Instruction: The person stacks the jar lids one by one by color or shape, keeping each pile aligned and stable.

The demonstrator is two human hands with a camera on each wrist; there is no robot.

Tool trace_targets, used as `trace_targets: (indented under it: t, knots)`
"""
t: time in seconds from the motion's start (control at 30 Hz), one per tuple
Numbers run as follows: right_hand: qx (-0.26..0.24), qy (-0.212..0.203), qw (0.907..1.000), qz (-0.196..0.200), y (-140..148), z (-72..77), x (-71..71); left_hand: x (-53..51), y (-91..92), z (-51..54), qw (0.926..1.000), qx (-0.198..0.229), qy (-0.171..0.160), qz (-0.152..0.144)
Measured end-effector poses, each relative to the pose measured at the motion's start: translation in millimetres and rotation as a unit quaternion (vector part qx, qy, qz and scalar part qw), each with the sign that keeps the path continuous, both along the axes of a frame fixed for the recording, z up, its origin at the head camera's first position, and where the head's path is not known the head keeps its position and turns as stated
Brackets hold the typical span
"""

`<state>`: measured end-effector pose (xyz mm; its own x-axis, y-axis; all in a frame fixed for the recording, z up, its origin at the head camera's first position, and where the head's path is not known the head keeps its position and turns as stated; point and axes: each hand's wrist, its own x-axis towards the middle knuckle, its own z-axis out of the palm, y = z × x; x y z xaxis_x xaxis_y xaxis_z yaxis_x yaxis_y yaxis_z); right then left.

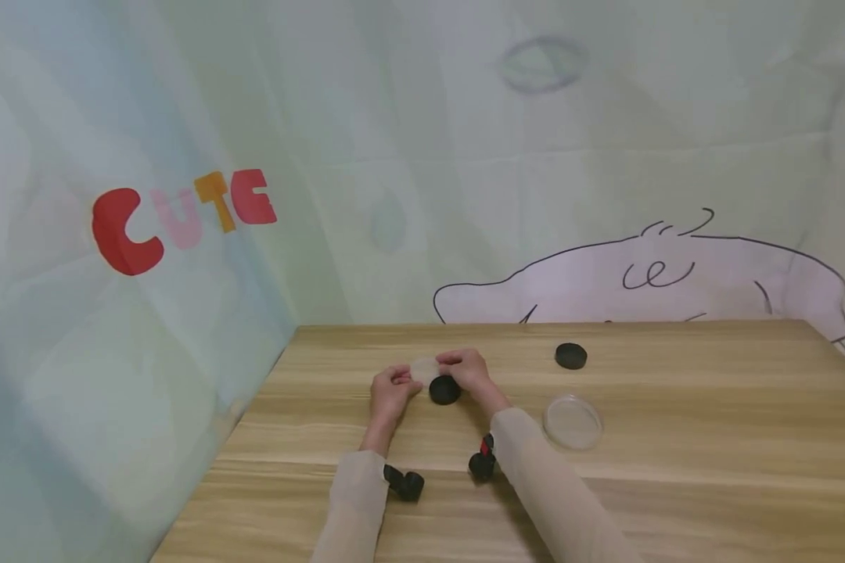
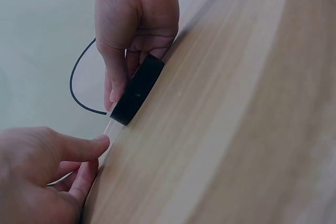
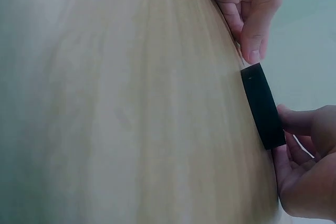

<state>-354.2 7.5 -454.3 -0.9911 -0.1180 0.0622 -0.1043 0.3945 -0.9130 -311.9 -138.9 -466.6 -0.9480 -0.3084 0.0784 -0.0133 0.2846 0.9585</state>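
A clear, round, shallow dish or lid (image 1: 425,370) lies low over the table between both hands. My left hand (image 1: 390,397) pinches its left edge between thumb and fingers; in the left wrist view a thin clear edge shows at that left hand (image 2: 44,174). My right hand (image 1: 470,371) holds the dish's right edge, its fingertips partly hidden behind a black round shallow piece (image 1: 444,389). This black piece (image 3: 263,106) stands in front of the clear dish, close beside the right fingers. Whether it touches them is hard to see.
A second black round piece (image 1: 571,356) lies toward the back right. A larger clear petri dish (image 1: 573,422) sits to the right of the right forearm. Black wrist cameras (image 1: 404,484) jut from both sleeves over the wooden table (image 1: 711,438). A printed cloth (image 1: 408,156) hangs behind.
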Motion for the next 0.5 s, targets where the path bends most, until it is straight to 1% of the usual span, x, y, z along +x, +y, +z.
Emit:
trace_targets:
  t: [0.07,0.13,0.23,0.33,0.4,0.5]
  knots:
    - [-0.003,0.009,1.0000,-0.002,3,-2.0,-1.0,-1.6,2.0,-2.0,0.9999,0.007,0.008,-0.003]
    - [-0.012,0.009,0.9999,-0.005,5,-3.5,-1.1,-1.9,3.9,-3.7,0.9997,0.015,0.017,-0.009]
    - [-0.048,-0.014,0.9987,-0.003,8,-2.9,1.0,0.2,6.0,-3.5,0.9990,0.041,0.014,-0.015]
    - [-0.081,-0.041,0.9958,0.000,9,0.5,3.4,3.4,7.3,-0.9,0.9975,0.067,0.009,-0.021]
    - [-0.097,-0.057,0.9936,0.002,10,5.2,4.7,4.2,8.2,2.4,0.9966,0.079,0.009,-0.020]
    - [-0.109,-0.061,0.9921,0.010,11,13.5,4.1,3.8,9.2,8.5,0.9953,0.094,0.017,-0.016]
